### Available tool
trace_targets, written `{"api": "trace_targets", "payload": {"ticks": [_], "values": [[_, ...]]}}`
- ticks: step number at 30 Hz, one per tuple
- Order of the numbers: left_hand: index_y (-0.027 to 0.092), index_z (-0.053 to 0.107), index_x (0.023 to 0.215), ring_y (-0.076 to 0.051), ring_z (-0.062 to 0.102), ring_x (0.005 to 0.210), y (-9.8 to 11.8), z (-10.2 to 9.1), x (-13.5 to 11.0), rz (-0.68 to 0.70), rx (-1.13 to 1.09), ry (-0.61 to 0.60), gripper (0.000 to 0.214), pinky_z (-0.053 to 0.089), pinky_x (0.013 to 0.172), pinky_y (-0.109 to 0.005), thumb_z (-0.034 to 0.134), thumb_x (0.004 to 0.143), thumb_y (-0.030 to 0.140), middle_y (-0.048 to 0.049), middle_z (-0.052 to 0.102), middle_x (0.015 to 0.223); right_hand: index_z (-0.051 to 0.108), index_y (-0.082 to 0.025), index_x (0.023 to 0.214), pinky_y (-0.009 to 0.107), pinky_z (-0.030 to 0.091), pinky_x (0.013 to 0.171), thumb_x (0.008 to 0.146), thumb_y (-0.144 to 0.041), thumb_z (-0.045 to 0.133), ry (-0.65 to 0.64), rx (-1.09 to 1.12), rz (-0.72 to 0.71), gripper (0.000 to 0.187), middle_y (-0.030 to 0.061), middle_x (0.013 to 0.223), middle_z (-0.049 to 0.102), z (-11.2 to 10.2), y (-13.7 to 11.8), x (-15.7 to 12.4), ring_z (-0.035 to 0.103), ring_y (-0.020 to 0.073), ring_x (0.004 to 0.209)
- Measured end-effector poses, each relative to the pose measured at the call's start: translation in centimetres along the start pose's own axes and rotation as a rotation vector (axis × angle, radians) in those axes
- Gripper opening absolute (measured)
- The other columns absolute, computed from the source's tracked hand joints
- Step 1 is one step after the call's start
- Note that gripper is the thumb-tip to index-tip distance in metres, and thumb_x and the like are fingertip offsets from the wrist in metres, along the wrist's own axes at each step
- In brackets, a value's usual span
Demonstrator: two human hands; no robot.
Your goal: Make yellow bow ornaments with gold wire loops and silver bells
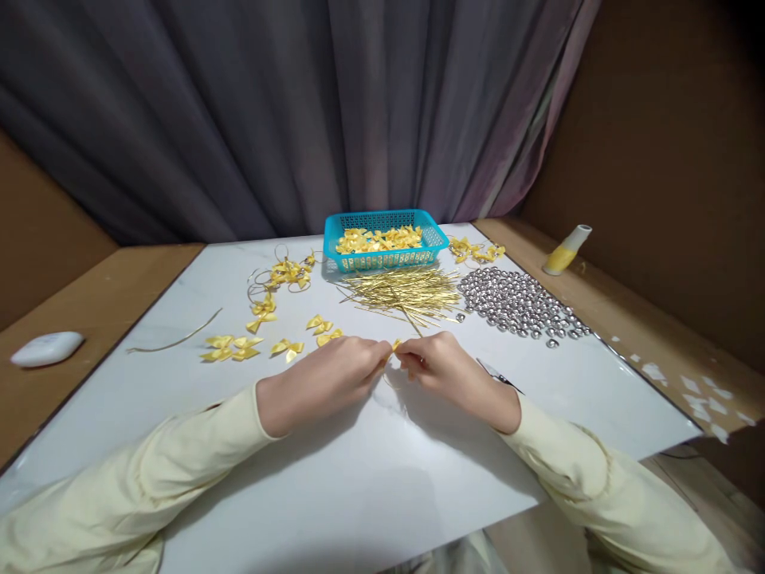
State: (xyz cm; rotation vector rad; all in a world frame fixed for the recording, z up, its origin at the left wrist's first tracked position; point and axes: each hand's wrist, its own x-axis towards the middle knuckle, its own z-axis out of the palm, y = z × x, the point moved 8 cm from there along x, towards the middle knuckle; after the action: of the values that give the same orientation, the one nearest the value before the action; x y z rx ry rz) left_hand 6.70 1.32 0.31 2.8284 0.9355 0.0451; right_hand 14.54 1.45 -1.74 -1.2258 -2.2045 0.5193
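My left hand (355, 363) and my right hand (436, 363) meet above the middle of the white table, fingertips pinched close together. Between them shows a bit of a yellow ribbon bow (396, 345), mostly hidden by the fingers. A gold twist tie (411, 320) sticks up past my right fingers, and a thin loop of it hangs below. Several loose yellow bows (288, 348) lie left of my left hand. Beyond my hands rests a pile of gold ties (406, 293). Partly behind my right wrist is a small dark-handled tool (500, 376), perhaps scissors or a snipper.
A blue basket (439, 241) of yellow bows stands at the back. Silver bell-like beads (514, 301) are heaped at right. Bows on ties lie in clusters, one left (290, 273). A bottle (566, 251), paper scraps (654, 371) and a white mouse-like object (48, 349) sit at the sides.
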Motion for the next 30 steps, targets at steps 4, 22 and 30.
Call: {"api": "trace_targets", "payload": {"ticks": [4, 22, 30], "values": [[0.015, 0.055, 0.075, -0.013, 0.052, 0.056, 0.0, -0.6, 0.2, -0.018, -0.09, 0.01, 0.02, 0.031, 0.055, -0.024, 0.038, 0.085, 0.014, -0.0015, 0.059, 0.065, 0.054, -0.015, 0.061, 0.021, 0.028, 0.052, 0.07, 0.001, 0.041, 0.008, -0.004, 0.009, 0.023, -0.0008, 0.055, 0.055, 0.0, 0.1, 0.0, 0.04, 0.0082, 0.049], [0.014, 0.066, 0.077, -0.011, 0.053, 0.056, -1.1, -0.2, 0.7, -0.098, -0.278, 0.097, 0.025, 0.034, 0.054, -0.021, 0.043, 0.085, 0.02, -0.0022, 0.064, 0.064, 0.054, -0.014, 0.059, 0.021, 0.022, 0.05, 0.07, 0.0, 0.043, 0.003, -0.029, 0.026, 0.021, -0.0027, 0.051, 0.048, 0.1, 0.4, 0.1, 0.03, 0.007, 0.047], [0.013, 0.067, 0.077, -0.012, 0.055, 0.058, -0.9, 0.3, 0.8, -0.073, -0.223, 0.056, 0.027, 0.033, 0.056, -0.022, 0.042, 0.086, 0.017, -0.0042, 0.066, 0.068, 0.061, -0.014, 0.066, 0.021, 0.025, 0.051, 0.073, -0.001, 0.045, -0.012, -0.047, 0.032, 0.022, 0.0004, 0.056, 0.058, 0.2, 0.4, 0.0, 0.037, 0.0076, 0.047]]}}
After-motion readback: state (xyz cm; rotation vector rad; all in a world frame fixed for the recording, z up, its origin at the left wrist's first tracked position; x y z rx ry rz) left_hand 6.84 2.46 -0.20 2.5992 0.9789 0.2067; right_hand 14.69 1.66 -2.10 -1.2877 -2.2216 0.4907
